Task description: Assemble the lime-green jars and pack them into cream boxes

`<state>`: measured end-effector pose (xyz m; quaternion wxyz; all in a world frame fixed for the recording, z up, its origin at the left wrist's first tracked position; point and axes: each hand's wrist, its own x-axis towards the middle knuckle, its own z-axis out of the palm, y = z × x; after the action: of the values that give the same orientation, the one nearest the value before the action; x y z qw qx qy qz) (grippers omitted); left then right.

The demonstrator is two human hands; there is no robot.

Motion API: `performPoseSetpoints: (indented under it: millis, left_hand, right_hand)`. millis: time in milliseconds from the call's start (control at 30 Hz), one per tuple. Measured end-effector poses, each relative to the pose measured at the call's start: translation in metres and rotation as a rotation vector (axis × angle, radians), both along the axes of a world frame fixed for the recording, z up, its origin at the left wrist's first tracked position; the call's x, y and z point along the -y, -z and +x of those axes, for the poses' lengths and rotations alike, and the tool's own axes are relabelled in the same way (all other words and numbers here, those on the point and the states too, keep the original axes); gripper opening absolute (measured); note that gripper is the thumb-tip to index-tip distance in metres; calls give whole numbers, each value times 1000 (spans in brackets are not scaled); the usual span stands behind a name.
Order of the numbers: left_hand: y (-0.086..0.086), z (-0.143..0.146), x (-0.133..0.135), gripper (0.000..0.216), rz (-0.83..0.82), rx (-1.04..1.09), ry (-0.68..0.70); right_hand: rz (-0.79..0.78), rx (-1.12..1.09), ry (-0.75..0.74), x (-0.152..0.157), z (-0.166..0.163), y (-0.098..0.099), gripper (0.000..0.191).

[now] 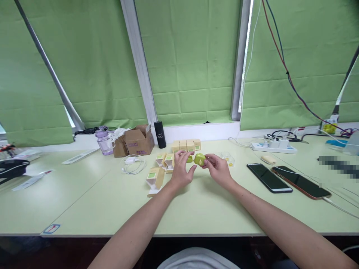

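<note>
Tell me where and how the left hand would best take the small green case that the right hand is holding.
Probably by the rounded left side of the small green case, coming from the left. The right hand pinches its right edge, while the left side is uncovered and faces the left hand.

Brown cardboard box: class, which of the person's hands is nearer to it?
Left. The left hand is right of the brown cardboard box and closer to the person; the right hand is farther right, a green item in its grip.
</note>
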<state>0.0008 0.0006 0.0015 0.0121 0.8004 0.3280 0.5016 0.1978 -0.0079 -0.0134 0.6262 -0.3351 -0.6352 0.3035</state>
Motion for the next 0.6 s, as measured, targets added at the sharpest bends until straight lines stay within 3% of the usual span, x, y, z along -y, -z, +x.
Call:
performPoseSetpoints:
  millis: [133, 333, 600]
  left_hand:
    - [-1, 4, 3, 62, 47, -52, -22]
    - [2, 5, 1, 56, 75, -81, -11]
    - [3, 6, -1, 50, -17, -82, -9]
  right_hand:
    - [-126, -79, -67, -2, -3, 1, 56]
    - [-239, -145, -147, -3, -6, 1, 64]
    - [-176, -69, -107, -4, -3, 1, 59]
